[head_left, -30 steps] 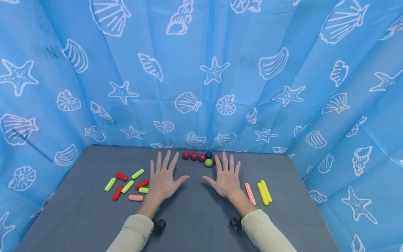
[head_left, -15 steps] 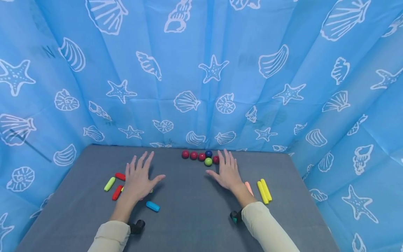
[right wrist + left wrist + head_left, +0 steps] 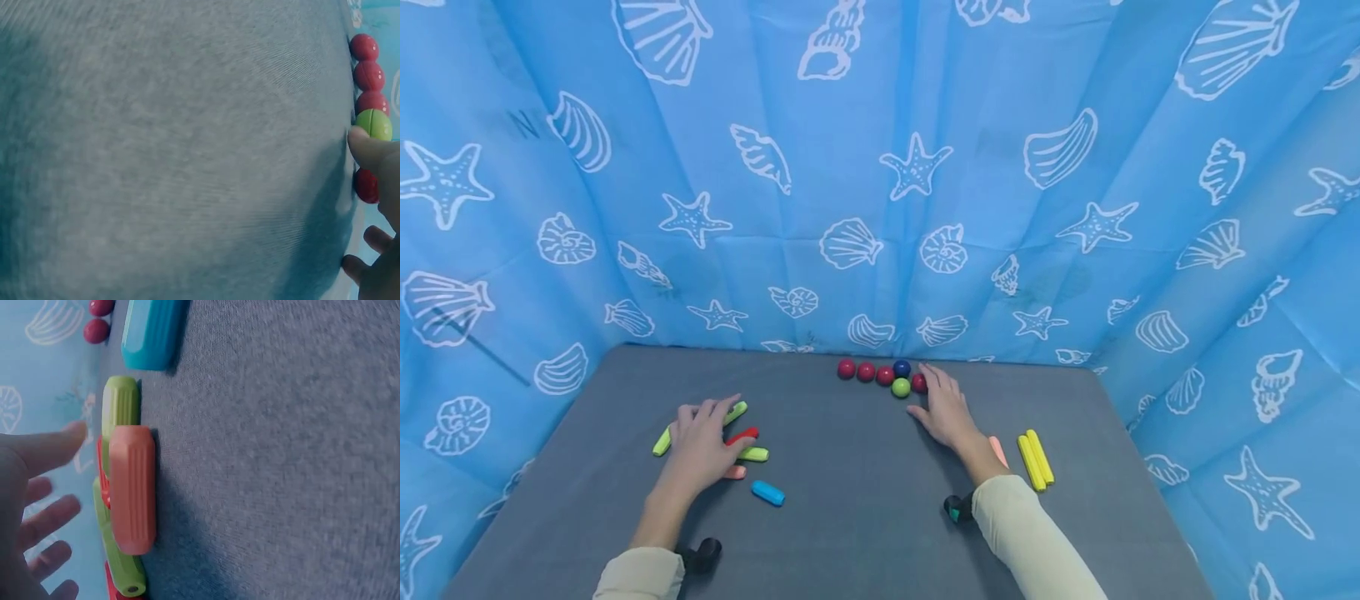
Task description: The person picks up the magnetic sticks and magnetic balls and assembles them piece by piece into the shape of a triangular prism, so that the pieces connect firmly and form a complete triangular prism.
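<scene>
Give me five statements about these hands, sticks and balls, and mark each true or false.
The right hand is nearer the balls than the left hand. True.
Every ball is red. False: there is a green ball and a dark blue ball.
Two yellow sticks lie side by side. True.
The left hand holds the light blue stick. False: the light blue stick lies apart from it.
In the head view, the left hand partly hides a salmon stick. True.

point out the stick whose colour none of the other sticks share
The blue stick, lying apart to the right of the left hand. It is the only blue one; green sticks, red sticks, pink sticks and yellow sticks all show more than once.
</scene>
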`<state>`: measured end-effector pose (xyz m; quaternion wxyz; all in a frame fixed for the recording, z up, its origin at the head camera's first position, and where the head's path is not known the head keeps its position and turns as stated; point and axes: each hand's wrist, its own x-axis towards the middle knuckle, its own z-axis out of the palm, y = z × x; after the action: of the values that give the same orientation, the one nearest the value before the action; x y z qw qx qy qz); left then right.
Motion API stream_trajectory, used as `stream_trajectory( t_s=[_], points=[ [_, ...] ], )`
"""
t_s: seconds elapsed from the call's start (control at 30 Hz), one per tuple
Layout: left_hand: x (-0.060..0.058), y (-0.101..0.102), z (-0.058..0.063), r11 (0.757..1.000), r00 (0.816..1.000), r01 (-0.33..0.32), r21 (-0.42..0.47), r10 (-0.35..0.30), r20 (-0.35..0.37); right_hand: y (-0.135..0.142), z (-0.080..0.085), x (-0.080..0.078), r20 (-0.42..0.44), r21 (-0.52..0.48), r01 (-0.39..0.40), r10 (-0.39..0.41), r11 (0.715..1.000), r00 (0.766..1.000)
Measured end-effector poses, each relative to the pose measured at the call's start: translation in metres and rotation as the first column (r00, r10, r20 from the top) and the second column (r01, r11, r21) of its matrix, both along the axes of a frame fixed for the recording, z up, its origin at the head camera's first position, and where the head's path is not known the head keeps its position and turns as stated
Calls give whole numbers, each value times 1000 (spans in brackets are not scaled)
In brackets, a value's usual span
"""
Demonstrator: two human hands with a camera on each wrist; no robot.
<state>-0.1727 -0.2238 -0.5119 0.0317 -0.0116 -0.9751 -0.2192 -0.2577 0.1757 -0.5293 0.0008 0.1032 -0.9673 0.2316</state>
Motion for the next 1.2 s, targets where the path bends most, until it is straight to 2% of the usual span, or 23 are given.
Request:
stream_trajectory(
  t_s=[0.2, 0.53, 0.7, 0.9, 1.03, 1.2],
  points=[
    [2, 0, -2, 1000, 999, -22, 1, 22, 49, 3, -1, 2, -31, 16, 1, 0, 1000, 1000],
    [-1, 5, 0, 997, 990, -70, -22, 72, 125, 6, 4, 12, -33, 31, 82, -80, 996, 996],
    [-2, 6, -1, 998, 990, -61, -22, 63, 127, 6, 8, 22, -54, 39, 90, -88, 995, 995],
    [-3, 13, 0, 998, 997, -47, -38, 50, 64, 3, 9, 38, -50, 25, 87, -85, 996, 995],
    [-6, 26, 6, 999, 998, -45, 27, 44, 47, 4, 6, 50, -36, -8, 110, -110, 994, 993],
    [-5, 54, 12, 987, 999, -22, 159, 15, 44, 5, 4, 67, -15, -59, 102, -103, 993, 995]
  ],
)
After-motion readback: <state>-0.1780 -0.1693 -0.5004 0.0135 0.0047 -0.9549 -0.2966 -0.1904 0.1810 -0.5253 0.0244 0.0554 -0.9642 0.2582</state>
